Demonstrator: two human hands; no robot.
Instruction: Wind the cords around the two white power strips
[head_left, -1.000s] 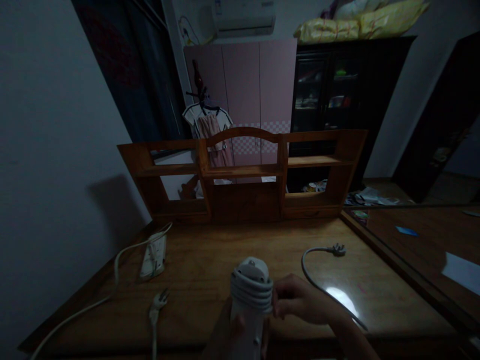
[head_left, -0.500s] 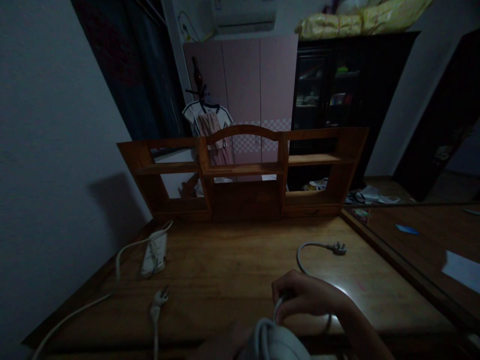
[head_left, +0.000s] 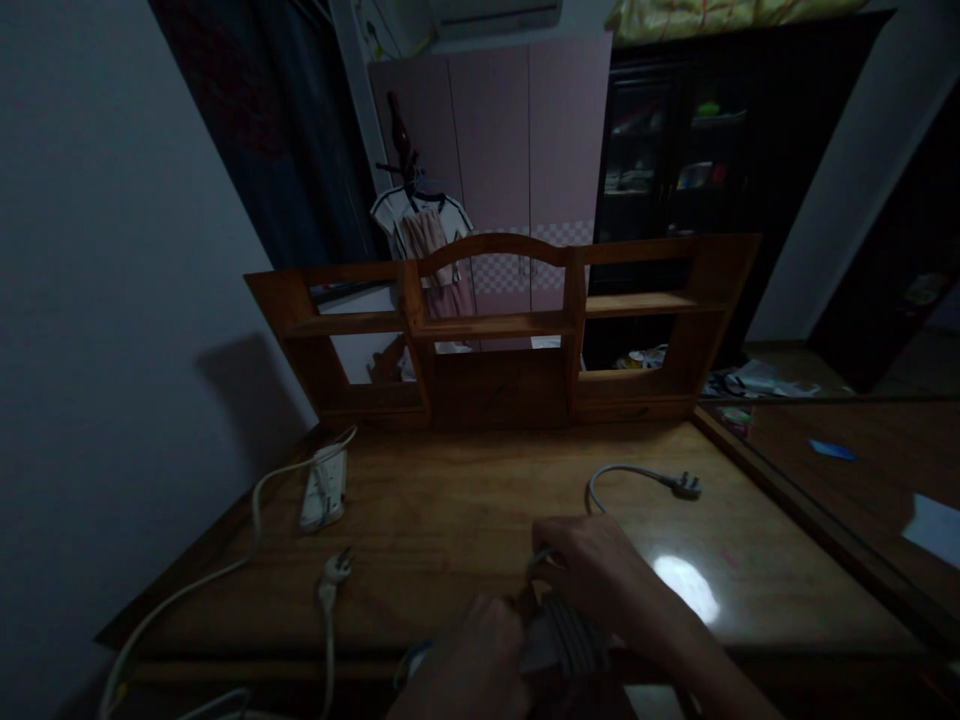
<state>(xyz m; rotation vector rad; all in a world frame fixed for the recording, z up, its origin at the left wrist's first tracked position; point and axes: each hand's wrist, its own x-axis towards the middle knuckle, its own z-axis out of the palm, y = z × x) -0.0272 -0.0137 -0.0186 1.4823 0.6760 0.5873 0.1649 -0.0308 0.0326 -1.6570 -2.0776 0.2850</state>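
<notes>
My right hand (head_left: 581,560) is closed on a grey power cord (head_left: 541,560), the fingers pinched around it. That cord curves up to a three-pin plug (head_left: 684,487) lying on the wooden desk (head_left: 450,500). Below my right hand is a dark grey object with cord wound around it in several turns (head_left: 566,640); its kind cannot be made out. My left hand (head_left: 484,645) is at the bottom centre against this object, blurred, its fingers bent and partly hidden.
A white power strip (head_left: 325,490) lies at the desk's left, with a white plug (head_left: 336,570) and cord in front of it. A wooden shelf unit (head_left: 495,325) stands along the far edge. A raised ledge (head_left: 795,540) borders the right side.
My left hand has come up into clearer view beside the wound object. My right hand has shifted slightly up and left with the cord. The view has tilted down a little.
</notes>
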